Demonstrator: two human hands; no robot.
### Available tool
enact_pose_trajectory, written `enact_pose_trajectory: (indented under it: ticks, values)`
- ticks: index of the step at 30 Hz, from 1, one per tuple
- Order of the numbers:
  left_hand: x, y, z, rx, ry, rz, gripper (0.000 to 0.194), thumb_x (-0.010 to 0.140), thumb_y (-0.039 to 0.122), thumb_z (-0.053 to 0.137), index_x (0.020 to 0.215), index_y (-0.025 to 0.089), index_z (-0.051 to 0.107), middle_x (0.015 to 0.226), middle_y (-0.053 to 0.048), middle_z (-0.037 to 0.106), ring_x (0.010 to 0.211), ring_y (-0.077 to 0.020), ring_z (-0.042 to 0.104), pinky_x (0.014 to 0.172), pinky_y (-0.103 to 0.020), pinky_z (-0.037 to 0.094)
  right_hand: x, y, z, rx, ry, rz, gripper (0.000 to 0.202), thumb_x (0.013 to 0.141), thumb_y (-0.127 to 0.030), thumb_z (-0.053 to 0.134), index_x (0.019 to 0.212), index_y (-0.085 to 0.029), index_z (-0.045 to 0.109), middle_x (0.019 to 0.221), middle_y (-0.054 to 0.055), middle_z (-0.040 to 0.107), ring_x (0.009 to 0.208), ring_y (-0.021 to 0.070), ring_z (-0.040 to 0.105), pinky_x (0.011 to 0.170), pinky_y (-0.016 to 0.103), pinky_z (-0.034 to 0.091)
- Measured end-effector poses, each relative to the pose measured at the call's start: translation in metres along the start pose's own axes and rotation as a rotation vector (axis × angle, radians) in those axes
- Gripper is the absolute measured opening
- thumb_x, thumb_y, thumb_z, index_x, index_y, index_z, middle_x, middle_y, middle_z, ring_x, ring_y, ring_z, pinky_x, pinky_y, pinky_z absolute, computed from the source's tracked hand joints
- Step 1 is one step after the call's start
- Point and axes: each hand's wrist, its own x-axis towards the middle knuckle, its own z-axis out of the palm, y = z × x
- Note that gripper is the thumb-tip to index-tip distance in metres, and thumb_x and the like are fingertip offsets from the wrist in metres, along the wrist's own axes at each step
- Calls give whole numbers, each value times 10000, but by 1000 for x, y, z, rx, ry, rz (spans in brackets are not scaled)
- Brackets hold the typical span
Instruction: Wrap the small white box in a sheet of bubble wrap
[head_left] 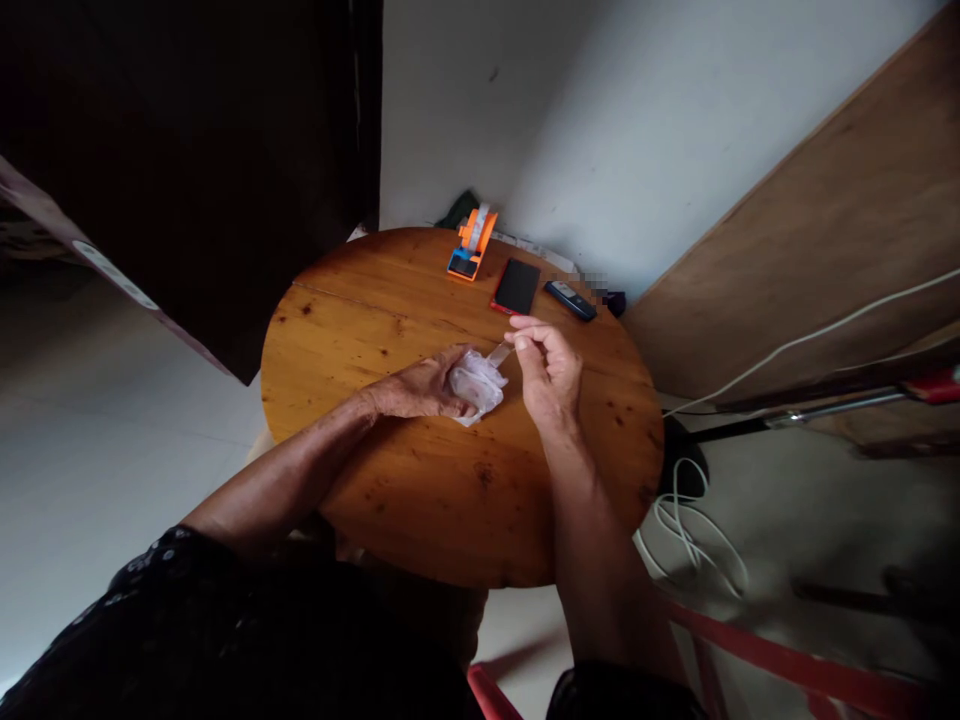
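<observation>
Over the middle of the round wooden table [427, 530], my left hand [431, 385] is closed around a small bundle wrapped in whitish translucent plastic [478, 385]. Its lower edge hangs loose and crinkled. My right hand [551, 370] pinches the end of a short clear strip [499, 354], which looks like tape, between thumb and forefinger. The strip's other end meets the upper right side of the bundle; whether it sticks there I cannot tell. What the plastic contains is not clear. Toward the back of the table stands an orange and blue tape dispenser [474, 243] with a roll in it.
Beyond my right hand lie a red-edged smartphone [516, 286] and a dark keypad phone [571, 299]. A wall [480, 110] rises behind the table. On the floor at right are a looped white cable [679, 520] and a red chair [787, 655].
</observation>
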Motion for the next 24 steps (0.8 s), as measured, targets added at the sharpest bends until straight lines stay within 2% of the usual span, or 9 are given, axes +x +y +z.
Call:
enact_pose_trajectory:
  ticks: [4, 6, 9, 11, 13, 15, 19, 22, 24]
  values:
    - [-3, 3, -3, 29, -26, 21, 841, 657, 271, 863, 1398, 190, 473, 1237, -122, 635, 1069, -220, 617, 897, -329, 505, 2, 9, -1, 88, 34, 80, 185, 972, -390, 515, 913, -234, 595, 1166, 72, 713, 929, 181, 714, 896, 389, 580]
    - [-5, 5, -4, -7, -32, 25, 815, 682, 338, 866, 1397, 204, 500, 1251, -133, 640, 1101, -243, 620, 908, -354, 513, 3, 15, -1, 116, 58, 133, 215, 972, -429, 515, 952, -234, 604, 1136, 67, 722, 909, 176, 718, 880, 384, 585]
    - [-7, 10, -3, -87, -35, 3, 670, 726, 449, 837, 1290, 181, 594, 1194, -141, 672, 1054, -256, 639, 876, -366, 525, 5, 23, -1, 179, 85, 213, 254, 951, -469, 536, 981, -233, 625, 1026, 55, 740, 874, 178, 721, 823, 371, 593]
    - [-7, 11, -2, -102, 4, -51, 558, 751, 482, 806, 1182, 166, 644, 1108, -124, 698, 956, -229, 648, 819, -336, 521, 6, 29, -1, 230, 101, 252, 264, 924, -483, 564, 959, -231, 637, 964, 51, 742, 854, 182, 719, 786, 362, 592]
    - [-6, 9, 0, -97, 63, -112, 398, 800, 467, 755, 1031, 154, 672, 960, -89, 705, 814, -181, 631, 741, -298, 500, 7, 34, -1, 263, 114, 281, 276, 901, -500, 588, 936, -231, 640, 958, 54, 743, 845, 184, 714, 765, 359, 586]
    - [-3, 5, 0, -95, 132, -163, 250, 836, 384, 715, 875, 143, 658, 801, -45, 668, 684, -134, 586, 682, -272, 474, 8, 37, -3, 270, 110, 305, 303, 882, -530, 604, 915, -230, 638, 990, 64, 745, 842, 185, 709, 753, 360, 578]
    - [3, 0, 3, -113, 275, -230, 156, 845, 207, 655, 722, 137, 590, 641, -4, 599, 549, -96, 531, 615, -248, 445, 11, 30, -15, 315, 12, 421, 402, 848, -610, 612, 992, -236, 651, 1004, 71, 749, 863, 201, 716, 755, 371, 572]
    - [6, -2, 4, -127, 347, -220, 197, 862, 196, 621, 683, 138, 564, 590, -9, 589, 495, -90, 495, 542, -227, 392, 11, 21, -28, 386, -153, 547, 492, 812, -612, 662, 1148, -255, 634, 1025, 69, 753, 930, 226, 716, 794, 394, 575]
    - [7, -4, 3, -112, 385, -202, 226, 861, 196, 624, 655, 138, 555, 556, -5, 565, 473, -82, 461, 504, -216, 342, 10, 18, -31, 385, -267, 598, 594, 746, -557, 754, 1244, -274, 597, 1052, 65, 748, 958, 241, 706, 801, 408, 581]
